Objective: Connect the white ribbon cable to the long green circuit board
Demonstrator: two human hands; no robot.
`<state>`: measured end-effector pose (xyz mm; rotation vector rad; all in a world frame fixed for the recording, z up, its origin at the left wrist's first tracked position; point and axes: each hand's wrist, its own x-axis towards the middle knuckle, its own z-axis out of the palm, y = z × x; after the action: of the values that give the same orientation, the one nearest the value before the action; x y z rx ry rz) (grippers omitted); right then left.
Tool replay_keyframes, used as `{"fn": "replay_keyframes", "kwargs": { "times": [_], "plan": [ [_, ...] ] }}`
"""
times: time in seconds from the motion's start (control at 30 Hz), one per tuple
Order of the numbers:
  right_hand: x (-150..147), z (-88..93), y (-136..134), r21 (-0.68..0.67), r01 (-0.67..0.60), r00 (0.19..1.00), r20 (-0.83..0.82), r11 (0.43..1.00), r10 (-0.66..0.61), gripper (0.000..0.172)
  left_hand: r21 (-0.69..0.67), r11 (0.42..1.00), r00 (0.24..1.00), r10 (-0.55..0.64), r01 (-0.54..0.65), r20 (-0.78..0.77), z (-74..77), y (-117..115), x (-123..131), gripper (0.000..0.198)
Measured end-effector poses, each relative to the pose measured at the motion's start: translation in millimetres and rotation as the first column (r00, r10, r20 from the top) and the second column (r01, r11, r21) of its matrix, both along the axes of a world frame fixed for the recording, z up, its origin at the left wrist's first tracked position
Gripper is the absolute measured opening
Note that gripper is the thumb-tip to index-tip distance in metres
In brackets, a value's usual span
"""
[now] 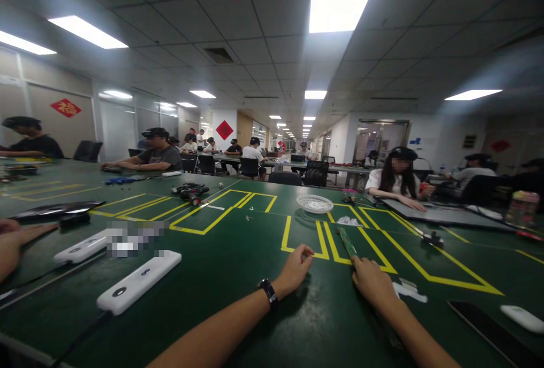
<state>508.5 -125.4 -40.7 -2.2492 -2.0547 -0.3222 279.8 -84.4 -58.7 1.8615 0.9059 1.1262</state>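
Above the green table (pixel 238 277), my left hand (pixel 294 270) has loosely bent fingers, with nothing visible in them. A dark watch circles that wrist. My right hand (pixel 374 282) is closed on the near end of a long narrow green circuit board (pixel 346 241), whose far end points away from me over the yellow tape marks. Under my fingers, the board's near end is hidden. Beyond it lie crumpled clear plastic scraps (pixel 349 221) and a round white basket (pixel 315 204). Small white and grey pieces (pixel 410 288) lie just right of my right hand.
Two white power strips (pixel 139 282) with cables lie at left, near another person's hand (pixel 21 240). A dark phone (pixel 488 328) and a white case (pixel 522 318) are at near right. Across the table, a person sits by a grey panel (pixel 446 215). Dark tools (pixel 189 191) lie farther off.
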Motion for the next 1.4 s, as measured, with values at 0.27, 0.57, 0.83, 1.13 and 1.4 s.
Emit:
{"fn": "replay_keyframes", "kwargs": {
  "times": [0.27, 0.57, 0.83, 1.13, 1.4],
  "plan": [
    [5, 4.1, 0, -0.027, 0.008, 0.999, -0.046, 1.0, -0.009, 0.044, -0.01, 1.0, 1.0, -0.013, 0.013, 0.024, 1.5, 0, 2, 0.017],
    [-2, 2.9, 5, 0.03, -0.077, 0.941, -0.327, 0.997, 0.082, 0.05, -0.065, 0.996, 0.998, -0.067, 0.068, 0.015, 3.6, -4, 1, 0.022],
    [-44, -5.2, -4, 0.193, -0.267, 0.747, -0.577, 0.944, 0.329, 0.047, -0.049, 0.999, 0.996, -0.015, 0.011, -0.082, 2.5, -3, 5, 0.033],
    [-83, -3.2, -31, 0.262, -0.392, 0.756, -0.454, 0.882, 0.471, 0.056, -0.152, 0.984, 0.995, 0.098, -0.096, 0.001, -7.6, 8, 7, 0.045],
    [-93, 16.2, -51, 0.276, -0.528, 0.73, -0.336, 0.803, 0.596, 0.042, -0.259, 0.964, 0.967, 0.118, -0.058, 0.224, -10.1, 14, 7, 0.028]
  ]
}}
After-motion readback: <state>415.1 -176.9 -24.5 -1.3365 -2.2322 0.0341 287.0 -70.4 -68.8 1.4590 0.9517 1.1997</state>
